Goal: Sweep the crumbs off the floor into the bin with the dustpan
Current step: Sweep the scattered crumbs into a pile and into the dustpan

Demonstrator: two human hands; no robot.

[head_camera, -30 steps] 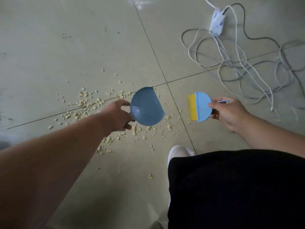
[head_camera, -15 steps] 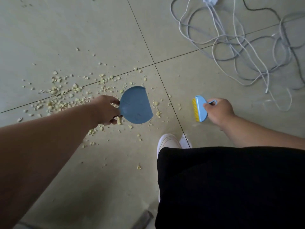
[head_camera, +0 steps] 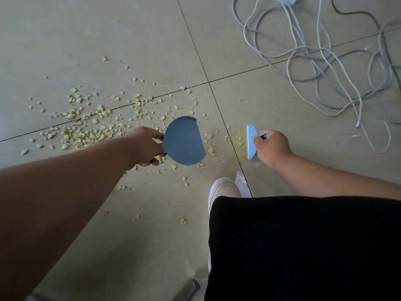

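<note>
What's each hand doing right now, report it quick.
Left hand: closed, holding the blue dustpan.
Right hand: closed, holding the small brush.

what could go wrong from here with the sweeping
1. The crumbs spread wide to the left, while the brush in the right hand sits right of the dustpan; strokes may scatter pieces instead of gathering them.
2. The white shoe stands near loose crumbs and could crush them.
3. The tangled cables lie close enough to snag the brush.
</note>
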